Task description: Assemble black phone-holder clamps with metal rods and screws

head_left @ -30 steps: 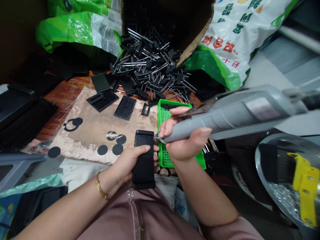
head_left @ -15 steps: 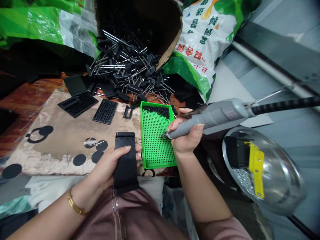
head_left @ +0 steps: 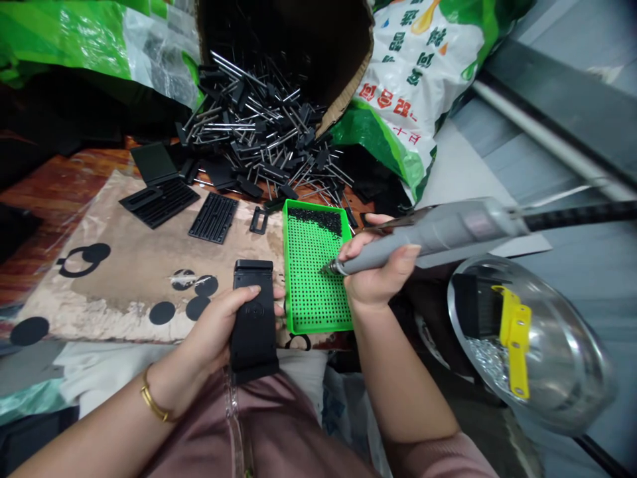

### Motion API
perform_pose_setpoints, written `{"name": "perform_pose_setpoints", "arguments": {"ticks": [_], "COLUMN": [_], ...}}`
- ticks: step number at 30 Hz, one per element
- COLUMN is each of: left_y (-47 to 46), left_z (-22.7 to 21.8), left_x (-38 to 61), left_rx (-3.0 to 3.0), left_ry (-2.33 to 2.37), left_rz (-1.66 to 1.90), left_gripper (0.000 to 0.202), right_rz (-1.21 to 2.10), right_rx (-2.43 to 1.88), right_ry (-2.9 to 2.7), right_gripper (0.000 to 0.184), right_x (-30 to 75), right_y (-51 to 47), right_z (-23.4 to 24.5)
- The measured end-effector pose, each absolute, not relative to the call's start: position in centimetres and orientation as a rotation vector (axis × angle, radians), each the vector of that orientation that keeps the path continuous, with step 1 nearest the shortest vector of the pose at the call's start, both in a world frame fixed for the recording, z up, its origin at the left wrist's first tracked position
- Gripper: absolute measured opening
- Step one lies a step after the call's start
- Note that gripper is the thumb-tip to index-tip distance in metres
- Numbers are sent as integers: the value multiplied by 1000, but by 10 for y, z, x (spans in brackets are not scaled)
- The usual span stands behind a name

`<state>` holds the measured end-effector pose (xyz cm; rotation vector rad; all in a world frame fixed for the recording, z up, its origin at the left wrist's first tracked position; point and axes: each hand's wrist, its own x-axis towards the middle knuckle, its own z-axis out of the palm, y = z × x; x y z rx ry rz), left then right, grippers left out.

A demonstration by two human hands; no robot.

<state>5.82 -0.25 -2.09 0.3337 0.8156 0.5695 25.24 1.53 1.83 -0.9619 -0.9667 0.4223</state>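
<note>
My left hand (head_left: 226,318) is closed around a long black plastic holder (head_left: 255,332), thumb on its flat face, near the board's front edge. In my right hand (head_left: 375,272) is a grey electric screwdriver (head_left: 438,232), held almost level with its cord running off to the right. The screwdriver's bit points left, over a green perforated tray (head_left: 343,324); whether it touches the tray I cannot tell. Small black screws (head_left: 316,221) are heaped at the tray's far end, while dark dots fill rows across the rest.
Black parts with metal rods (head_left: 269,133) spill from a cardboard box (head_left: 348,86) at the back. Ribbed black plates (head_left: 213,218) and black discs (head_left: 162,313) lie on the brown board (head_left: 124,265). At right, a metal bowl (head_left: 562,358) holds yellow pieces (head_left: 517,345).
The whole view has shifted slightly, so most things sit a little further right. Both hands keep their hold, and the screwdriver's bit remains above the green tray.
</note>
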Motion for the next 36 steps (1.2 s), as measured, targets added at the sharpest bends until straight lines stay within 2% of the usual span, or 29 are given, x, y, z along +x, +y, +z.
{"name": "perform_pose_setpoints", "arguments": {"ticks": [8,20,25,36], "left_y": [-4,-4,-3,-7], "left_z": [-22,-13,-14,-17], "left_x": [63,66,65,69], "left_rx": [349,331,342,459], "left_ry": [808,810,804,810], "left_rz": [501,524,517,572], "left_gripper": [30,13,15,13], "right_rz": [596,825,819,821], "right_rx": [-786,-747,-746,-740], "right_ry": [-1025,-940,-994,-1172], "right_gripper": [54,52,47,50], "right_x": [201,158,159,162], "right_y": [13,28,28,26], "right_z": [58,48,44,41]}}
